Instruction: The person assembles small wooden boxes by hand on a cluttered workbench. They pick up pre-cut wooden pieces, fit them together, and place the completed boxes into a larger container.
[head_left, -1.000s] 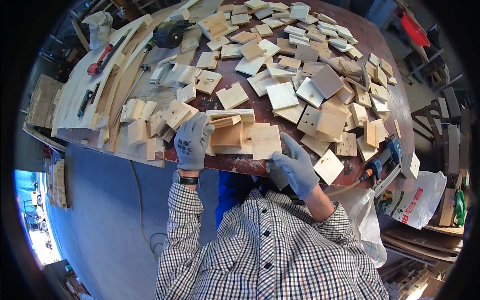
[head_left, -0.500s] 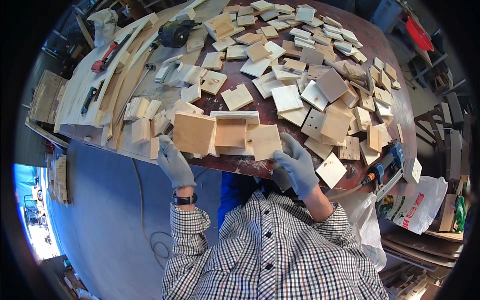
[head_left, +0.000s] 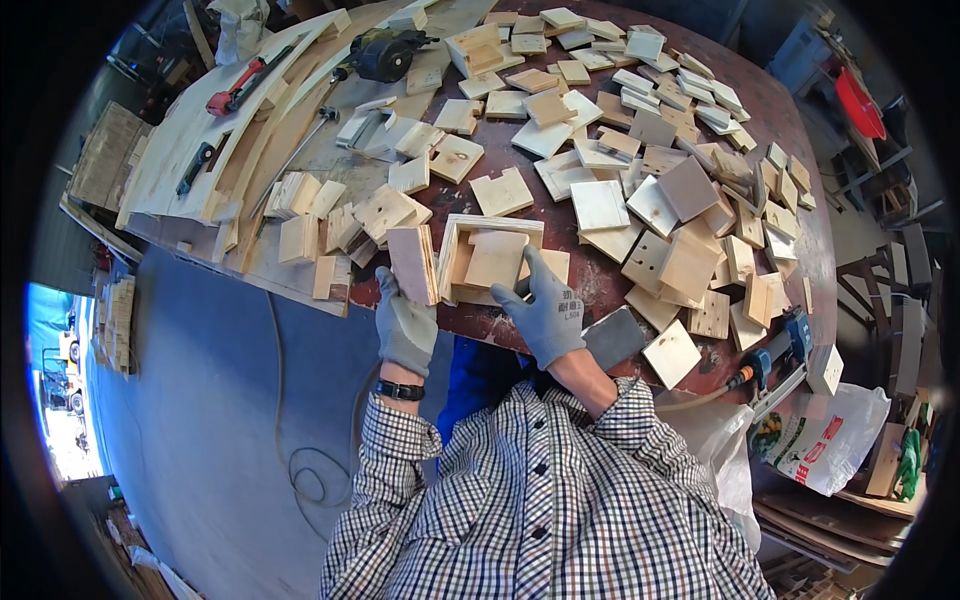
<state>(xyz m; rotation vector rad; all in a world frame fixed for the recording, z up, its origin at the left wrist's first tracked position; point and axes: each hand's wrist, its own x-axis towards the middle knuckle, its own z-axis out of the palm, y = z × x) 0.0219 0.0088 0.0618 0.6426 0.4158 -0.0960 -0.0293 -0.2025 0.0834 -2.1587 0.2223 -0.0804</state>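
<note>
The dark red table [head_left: 755, 75] carries an open wooden box [head_left: 500, 226] near its front edge. Just left of the box, the gloved left hand [head_left: 405, 328] grasps a layered-edge board [head_left: 407, 264]; the gloved right hand [head_left: 553, 315] pinches a square board [head_left: 494, 256] between thumb and fingers, over the box.

A wood block [head_left: 412, 265] hides fingers of your left hand [head_left: 405, 328]; your right hand [head_left: 550, 312] covers part of a small board [head_left: 494, 258]; the lower edge crops your shirt [head_left: 540, 505].
</note>
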